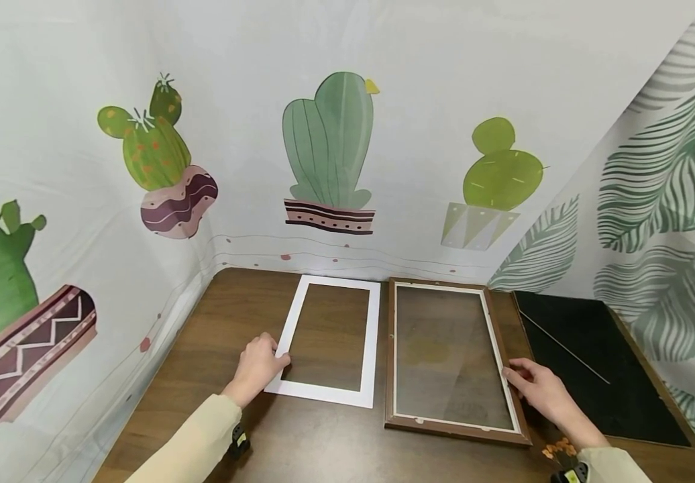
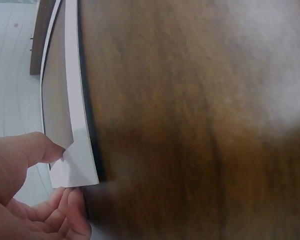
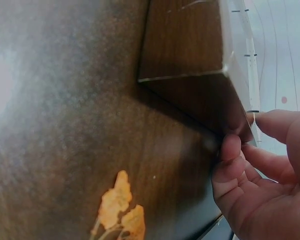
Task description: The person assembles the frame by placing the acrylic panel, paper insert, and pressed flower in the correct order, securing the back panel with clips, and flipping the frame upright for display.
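A white picture mat with a rectangular opening lies on the left part of the table. My left hand pinches its left border near the bottom corner, thumb on top and fingers beneath, as the left wrist view shows too. Right of the mat lies a brown wooden picture frame, glass pane inside and a pale inner rim facing up. My right hand grips the frame's right side, the thumb over the rim and the fingers against the outer wall.
On the far right lies a black backing board with a thin rod across it. Orange dried leaves are by my right wrist at the table's front. Cactus-printed white fabric hangs behind the table.
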{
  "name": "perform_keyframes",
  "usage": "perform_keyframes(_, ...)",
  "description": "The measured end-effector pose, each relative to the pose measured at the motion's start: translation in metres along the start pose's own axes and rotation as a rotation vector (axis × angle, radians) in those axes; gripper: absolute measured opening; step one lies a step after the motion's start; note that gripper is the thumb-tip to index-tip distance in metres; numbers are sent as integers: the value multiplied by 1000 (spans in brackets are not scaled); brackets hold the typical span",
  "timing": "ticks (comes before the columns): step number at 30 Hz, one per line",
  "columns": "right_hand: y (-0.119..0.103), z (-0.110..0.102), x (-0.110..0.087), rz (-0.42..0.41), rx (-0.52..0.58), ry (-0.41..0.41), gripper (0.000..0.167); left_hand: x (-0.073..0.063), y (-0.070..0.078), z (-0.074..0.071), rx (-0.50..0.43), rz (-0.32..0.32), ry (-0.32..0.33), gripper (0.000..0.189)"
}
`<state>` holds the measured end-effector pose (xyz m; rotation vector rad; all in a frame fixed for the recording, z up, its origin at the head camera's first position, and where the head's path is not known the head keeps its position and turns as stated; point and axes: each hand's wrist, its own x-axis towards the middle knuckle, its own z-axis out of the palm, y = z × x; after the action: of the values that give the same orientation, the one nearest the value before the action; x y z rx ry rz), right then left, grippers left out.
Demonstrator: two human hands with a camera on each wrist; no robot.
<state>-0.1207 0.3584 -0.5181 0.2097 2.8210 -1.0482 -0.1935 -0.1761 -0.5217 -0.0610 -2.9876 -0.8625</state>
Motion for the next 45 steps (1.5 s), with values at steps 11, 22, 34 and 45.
perform_keyframes(11,-4,0,-3,-13,7,3,47,4,-12,-14,-354,-189,-128,24)
perform_keyframes(22,-5,1,-3,-18,-10,14,47,-2,-24,-20,-707,-340,-269,28)
perform_keyframes(34,-5,0,-3,-12,-15,16,47,-7,-30,-19,-802,-302,-279,42)
perform_keyframes(45,-4,1,-5,-11,-9,17,47,-5,-32,-26,-878,-252,-286,43)
